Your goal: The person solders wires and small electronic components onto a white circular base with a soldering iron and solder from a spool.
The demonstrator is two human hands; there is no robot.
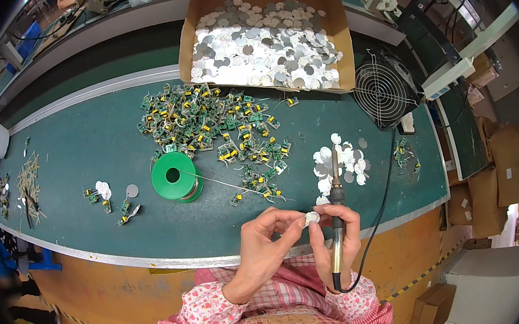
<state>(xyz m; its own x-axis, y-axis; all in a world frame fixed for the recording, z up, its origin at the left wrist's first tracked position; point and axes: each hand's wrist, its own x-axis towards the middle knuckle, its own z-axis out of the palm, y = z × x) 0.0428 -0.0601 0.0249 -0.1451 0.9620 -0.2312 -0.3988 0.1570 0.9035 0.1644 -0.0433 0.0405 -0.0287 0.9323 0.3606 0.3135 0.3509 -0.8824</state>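
Note:
Over the front edge of the bench, my left hand (260, 244) pinches a small round white disc (311, 218) between thumb and fingers. My right hand (349, 223) is closed around a soldering iron (337, 223), its tip pointing away from me. Its thumb and forefinger also meet the disc's right side. Whether a circuit board is attached to the disc is too small to tell. Just beyond the iron lies a loose group of white and grey discs (359, 163). A green spool of solder wire (174, 176) stands left of my hands, its wire trailing right.
A cardboard box (341, 27) full of discs stands at the back. Small circuit boards (188, 119) with yellow parts are heaped before it. A black fan (383, 89) sits at right, and the iron's cord (383, 206) runs past it. Several boards with discs (104, 191) lie left.

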